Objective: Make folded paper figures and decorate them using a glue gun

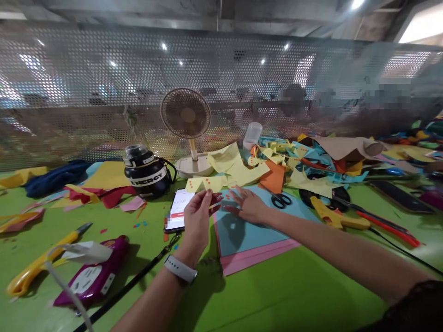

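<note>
Smooth, slightly glossy green counter (263, 295); matt blue paper sheet (256, 240); crumpled yellow paper (238, 166). Perforated metal-looking screen (138, 69), dully shiny. Soft, rumpled dark blue cloth (57, 177). Glossy purple plastic packet (100, 272); smooth yellow plastic glue gun (335, 216).

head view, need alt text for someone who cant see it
A left hand holds a yellow paper strip with orange dots beside a right hand over blue paper, on a green table strewn with scraps, scissors, a phone, a flask and a fan.
</note>
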A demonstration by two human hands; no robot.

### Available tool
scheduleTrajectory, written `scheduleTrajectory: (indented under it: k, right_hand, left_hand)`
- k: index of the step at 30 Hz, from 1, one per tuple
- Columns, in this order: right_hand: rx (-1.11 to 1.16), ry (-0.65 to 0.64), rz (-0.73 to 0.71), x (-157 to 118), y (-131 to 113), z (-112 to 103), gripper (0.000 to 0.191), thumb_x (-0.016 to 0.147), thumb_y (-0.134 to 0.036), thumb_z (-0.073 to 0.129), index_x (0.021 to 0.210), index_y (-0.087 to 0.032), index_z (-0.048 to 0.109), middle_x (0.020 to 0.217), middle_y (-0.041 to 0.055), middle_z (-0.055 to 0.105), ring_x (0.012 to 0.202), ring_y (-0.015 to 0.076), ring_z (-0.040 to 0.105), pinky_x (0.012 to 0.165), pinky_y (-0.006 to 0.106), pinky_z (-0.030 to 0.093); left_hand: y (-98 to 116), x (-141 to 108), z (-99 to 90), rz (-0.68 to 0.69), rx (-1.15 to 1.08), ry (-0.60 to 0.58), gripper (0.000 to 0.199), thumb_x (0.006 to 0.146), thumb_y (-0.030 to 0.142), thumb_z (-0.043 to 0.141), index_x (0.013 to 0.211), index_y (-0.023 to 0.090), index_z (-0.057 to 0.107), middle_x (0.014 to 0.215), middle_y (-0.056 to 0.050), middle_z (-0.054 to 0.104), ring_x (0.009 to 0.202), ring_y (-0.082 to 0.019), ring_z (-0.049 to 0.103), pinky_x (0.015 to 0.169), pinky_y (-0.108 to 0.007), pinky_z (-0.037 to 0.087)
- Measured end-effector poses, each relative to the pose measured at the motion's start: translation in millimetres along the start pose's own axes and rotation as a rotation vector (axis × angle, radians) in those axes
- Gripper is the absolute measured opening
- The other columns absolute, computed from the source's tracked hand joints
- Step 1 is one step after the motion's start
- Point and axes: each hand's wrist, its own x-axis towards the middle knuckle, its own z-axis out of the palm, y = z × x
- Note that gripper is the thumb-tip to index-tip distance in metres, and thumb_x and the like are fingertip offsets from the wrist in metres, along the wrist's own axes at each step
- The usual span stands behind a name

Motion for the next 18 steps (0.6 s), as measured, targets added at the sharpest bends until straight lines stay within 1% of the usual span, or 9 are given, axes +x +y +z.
scheduleTrajectory:
  k: [6, 9, 11, 13, 15, 16, 17, 18]
  right_hand:
    - [0.014, 0.074, -0.019, -1, -1, 4, 0.073, 0.091, -0.062, 0.035, 0.147, -0.016, 0.033, 0.152, 0.0188, 0.029, 0.139, 0.0348, 0.028, 0.109, 0.050, 0.026]
    - [0.041, 0.106, -0.045, -4, -4, 3, 0.069, 0.090, -0.061, 0.039, 0.142, -0.016, 0.042, 0.149, 0.0190, 0.035, 0.138, 0.0356, 0.030, 0.109, 0.051, 0.026]
    - [0.088, 0.098, -0.042, -4, -7, 0, 0.067, 0.088, -0.062, 0.042, 0.138, -0.017, 0.047, 0.148, 0.0184, 0.037, 0.137, 0.0363, 0.029, 0.109, 0.052, 0.023]
    - [0.257, 0.075, -0.009, -3, -9, -3, 0.067, 0.083, -0.064, 0.050, 0.133, -0.020, 0.052, 0.150, 0.0161, 0.035, 0.139, 0.0373, 0.024, 0.112, 0.055, 0.014]
    - [0.492, 0.068, 0.036, 0, -8, -6, 0.070, 0.073, -0.064, 0.063, 0.129, -0.022, 0.056, 0.152, 0.0135, 0.033, 0.141, 0.0383, 0.018, 0.113, 0.057, 0.001]
    - [0.599, 0.070, 0.056, 1, -6, -7, 0.072, 0.069, -0.063, 0.067, 0.128, -0.023, 0.056, 0.151, 0.0129, 0.034, 0.142, 0.0384, 0.016, 0.113, 0.057, -0.003]
    - [0.687, 0.080, 0.072, 2, -3, -9, 0.073, 0.068, -0.063, 0.068, 0.128, -0.023, 0.056, 0.150, 0.0126, 0.036, 0.142, 0.0377, 0.016, 0.113, 0.056, -0.004]
    - [0.756, 0.094, 0.077, 1, 1, -11, 0.072, 0.070, -0.062, 0.065, 0.129, -0.022, 0.056, 0.149, 0.0125, 0.038, 0.142, 0.0362, 0.018, 0.114, 0.055, -0.001]
  left_hand:
    - [-1, -1, 1.0, 0.006, 0.024, 0.002, 0.031, 0.063, 0.039, 0.078, 0.080, 0.017, 0.065, 0.074, -0.002, 0.071, 0.070, -0.015, 0.067, 0.062, -0.026, 0.050]
    - [-3, 1, -0.4, 0.003, 0.034, 0.001, 0.030, 0.064, 0.039, 0.077, 0.080, 0.017, 0.065, 0.075, -0.003, 0.071, 0.071, -0.016, 0.067, 0.063, -0.026, 0.051]
    - [-3, 0, -0.9, 0.003, 0.050, -0.007, 0.030, 0.065, 0.040, 0.077, 0.080, 0.017, 0.065, 0.075, -0.003, 0.071, 0.071, -0.016, 0.068, 0.063, -0.027, 0.051]
    - [-4, 0, -0.9, 0.007, 0.062, -0.012, 0.032, 0.063, 0.041, 0.078, 0.080, 0.017, 0.065, 0.074, -0.003, 0.071, 0.071, -0.016, 0.068, 0.064, -0.028, 0.051]
    - [-4, -1, -0.8, 0.010, 0.067, -0.016, 0.034, 0.061, 0.042, 0.079, 0.079, 0.017, 0.064, 0.073, -0.002, 0.071, 0.071, -0.017, 0.068, 0.063, -0.028, 0.051]
    - [-3, -2, -0.7, 0.011, 0.068, -0.015, 0.035, 0.060, 0.043, 0.079, 0.079, 0.017, 0.064, 0.073, -0.002, 0.071, 0.071, -0.017, 0.068, 0.063, -0.028, 0.051]
    - [-3, -2, -0.6, 0.011, 0.070, -0.015, 0.036, 0.059, 0.043, 0.080, 0.078, 0.017, 0.064, 0.073, -0.003, 0.071, 0.071, -0.017, 0.068, 0.063, -0.028, 0.051]
    - [-3, -2, -0.4, 0.010, 0.072, -0.014, 0.036, 0.059, 0.044, 0.080, 0.078, 0.017, 0.064, 0.073, -0.003, 0.071, 0.071, -0.017, 0.068, 0.064, -0.028, 0.051]
